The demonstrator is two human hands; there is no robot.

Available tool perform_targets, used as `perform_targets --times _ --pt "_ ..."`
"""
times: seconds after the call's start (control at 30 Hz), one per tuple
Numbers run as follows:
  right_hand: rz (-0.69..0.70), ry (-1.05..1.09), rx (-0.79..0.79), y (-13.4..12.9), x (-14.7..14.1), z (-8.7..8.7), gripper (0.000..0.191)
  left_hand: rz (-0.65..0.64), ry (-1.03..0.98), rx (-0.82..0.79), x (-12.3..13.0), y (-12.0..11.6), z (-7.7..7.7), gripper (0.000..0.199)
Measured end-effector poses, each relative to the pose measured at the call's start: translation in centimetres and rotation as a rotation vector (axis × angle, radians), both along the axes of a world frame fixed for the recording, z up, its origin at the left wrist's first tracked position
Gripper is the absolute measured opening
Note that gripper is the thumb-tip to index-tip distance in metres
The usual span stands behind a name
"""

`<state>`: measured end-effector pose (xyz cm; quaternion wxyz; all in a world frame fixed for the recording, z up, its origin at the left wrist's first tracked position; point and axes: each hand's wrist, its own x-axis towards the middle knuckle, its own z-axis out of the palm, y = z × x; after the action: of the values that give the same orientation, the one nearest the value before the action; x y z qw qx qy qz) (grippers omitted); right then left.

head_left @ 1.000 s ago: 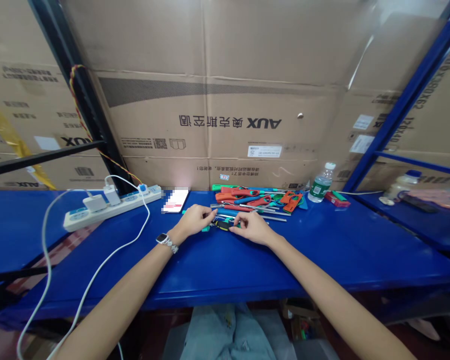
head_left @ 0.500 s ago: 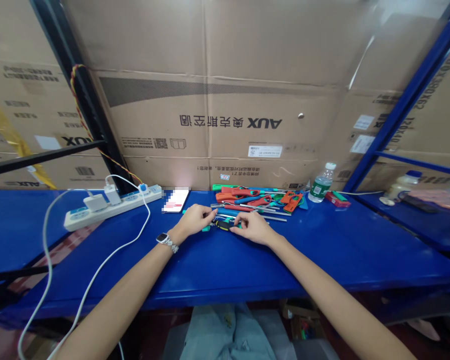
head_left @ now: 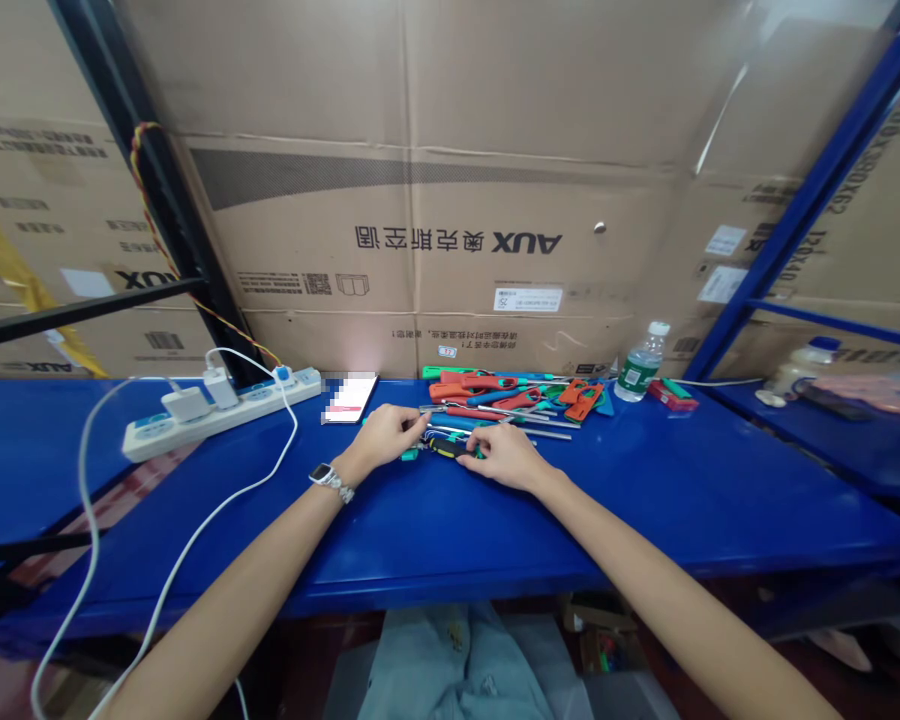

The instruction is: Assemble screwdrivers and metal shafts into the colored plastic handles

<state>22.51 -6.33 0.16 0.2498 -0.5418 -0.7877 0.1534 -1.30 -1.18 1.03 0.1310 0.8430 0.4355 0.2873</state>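
Note:
On the blue table (head_left: 435,540), a black-and-yellow handled tool (head_left: 448,448) lies between my two hands. My left hand (head_left: 388,435) is closed in a pinch at the left end of some thin wires; what its fingertips hold is too small to tell. My right hand (head_left: 504,452) is closed at the right end of the black-and-yellow tool, with a bit of green by its fingertips; its exact hold is unclear. A small green piece (head_left: 409,455) lies just below my left fingertips. Behind the hands is a pile of red, green and blue lighter-like tools (head_left: 495,392) with metal rods.
A phone (head_left: 351,397) lies behind my left hand. The white power strip (head_left: 225,410) with plugs and a white cable (head_left: 225,505) is at the left. A water bottle (head_left: 640,365) and red box (head_left: 673,396) stand right. Cardboard (head_left: 450,190) closes off the back.
The view has shifted slightly. Both hands stay close to the same place, with the black-and-yellow tool still between them.

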Motion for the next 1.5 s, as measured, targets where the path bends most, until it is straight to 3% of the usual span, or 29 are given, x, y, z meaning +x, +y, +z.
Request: perform_targets --times 0.2,0.4,0.57,0.77,1.03,1.5 --pt "0.030 0.434 -0.083 0.7 0.8 0.2 0.031 0.028 0.004 0.058 -0.1 0.5 0.0 0.046" --pt "-0.018 0.748 -0.100 1.4 1.1 1.3 0.050 -0.120 0.086 0.196 0.9 2.1 -0.8 0.024" --pt "-0.086 0.910 -0.121 1.8 1.7 1.5 0.053 -0.128 0.193 0.099 1.8 3.3 -0.5 0.031" --pt "-0.095 0.942 -0.133 1.7 1.7 1.5 0.055 -0.096 0.111 0.015 1.1 3.5 0.0 0.039" --pt "-0.081 1.029 -0.154 1.5 1.1 1.6 0.058 -0.123 0.048 -0.123 0.3 3.5 -0.8 0.033" --pt "-0.124 0.974 -0.151 1.5 1.3 1.3 0.055 -0.168 -0.060 -0.163 0.4 3.1 -1.3 0.026"
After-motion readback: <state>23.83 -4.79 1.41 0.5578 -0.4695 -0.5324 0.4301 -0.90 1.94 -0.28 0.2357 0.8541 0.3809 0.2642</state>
